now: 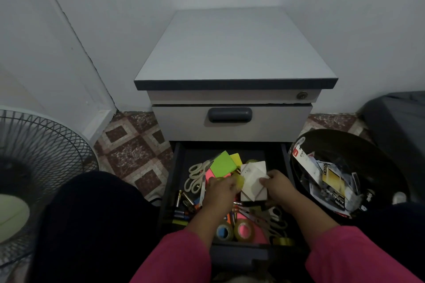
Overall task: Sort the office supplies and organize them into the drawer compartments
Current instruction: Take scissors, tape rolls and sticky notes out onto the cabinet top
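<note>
Both hands [220,188] [279,187] are curled on a white paper stack [253,181], lifted at twelve o'clock over the drawer [177,163], likely for sorting.

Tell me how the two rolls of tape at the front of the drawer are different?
The left tape roll shows blue and orange through its hole; the right tape roll shows pink. The left one looks smaller, the right one bigger. The left one sits partly under the left arm's sleeve; the right one lies in the open between the arms. Both are clear-brownish rolls, side by side near the front of the drawer, and neither is being held.
</note>
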A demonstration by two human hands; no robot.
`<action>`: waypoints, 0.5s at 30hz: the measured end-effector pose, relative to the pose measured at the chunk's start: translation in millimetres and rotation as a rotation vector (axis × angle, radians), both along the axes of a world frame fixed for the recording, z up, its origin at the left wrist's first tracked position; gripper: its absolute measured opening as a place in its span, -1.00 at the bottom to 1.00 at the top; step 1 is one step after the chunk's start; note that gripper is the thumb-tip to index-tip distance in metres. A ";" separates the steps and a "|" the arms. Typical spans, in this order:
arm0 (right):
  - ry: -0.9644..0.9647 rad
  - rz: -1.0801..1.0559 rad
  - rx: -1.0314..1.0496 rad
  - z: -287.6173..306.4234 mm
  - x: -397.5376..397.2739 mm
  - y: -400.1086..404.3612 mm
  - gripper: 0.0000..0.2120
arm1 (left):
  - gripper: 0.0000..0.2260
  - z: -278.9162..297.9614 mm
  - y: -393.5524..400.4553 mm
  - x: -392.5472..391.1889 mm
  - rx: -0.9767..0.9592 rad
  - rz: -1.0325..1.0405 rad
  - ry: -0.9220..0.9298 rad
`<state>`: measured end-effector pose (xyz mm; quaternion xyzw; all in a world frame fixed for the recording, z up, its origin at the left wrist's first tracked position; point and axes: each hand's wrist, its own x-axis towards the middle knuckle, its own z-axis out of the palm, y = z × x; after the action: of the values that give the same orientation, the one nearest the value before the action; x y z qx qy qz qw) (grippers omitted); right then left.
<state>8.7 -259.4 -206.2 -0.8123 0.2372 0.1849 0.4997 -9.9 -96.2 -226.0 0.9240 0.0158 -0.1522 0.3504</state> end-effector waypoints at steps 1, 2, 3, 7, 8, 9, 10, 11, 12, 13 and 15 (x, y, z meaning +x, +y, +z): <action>-0.024 -0.012 -0.010 2.8 0.8 -1.3 -0.68 | -0.73 4.4 1.9 1.6 -0.010 0.022 -0.009; -0.058 -0.018 -0.023 6.3 1.3 -2.7 -0.67 | -0.73 7.7 4.0 3.3 -0.018 0.045 -0.030; -0.091 -0.013 -0.046 12.0 0.4 -3.4 -0.67 | -0.72 10.7 6.6 4.3 -0.030 0.068 -0.046; -0.229 0.175 -0.367 40.8 -11.1 -5.3 -0.68 | -0.73 26.5 15.4 3.9 -0.081 0.106 -0.097; -0.268 0.232 -0.467 48.3 -14.0 -4.5 -0.69 | -0.74 31.4 17.0 2.5 -0.093 0.107 -0.118; -0.310 0.257 -0.523 56.4 -16.0 -3.3 -0.70 | -0.75 37.7 18.6 1.4 -0.106 0.115 -0.138; -0.355 0.257 -0.531 64.8 -18.1 -1.6 -0.71 | -0.75 46.3 19.9 -0.5 -0.119 0.117 -0.165; -0.400 0.236 -0.507 73.1 -19.8 0.9 -0.72 | -0.76 55.7 20.8 -1.4 -0.133 0.120 -0.203; -0.452 0.207 -0.474 82.4 -21.8 3.6 -0.73 | -0.77 66.0 21.2 -2.2 -0.143 0.121 -0.260; -0.504 0.180 -0.440 92.0 -23.7 5.9 -0.73 | -0.78 78.3 21.5 -3.3 -0.147 0.120 -0.330; -0.626 0.130 -0.362 111.2 -28.1 8.6 -0.74 | -0.79 104.6 22.9 -5.6 -0.108 0.093 -0.505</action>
<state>-19.4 -250.8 -95.0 -0.9181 0.0493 -0.0862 0.3836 -15.5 -73.3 -121.5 0.9110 -0.0380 0.0990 0.3986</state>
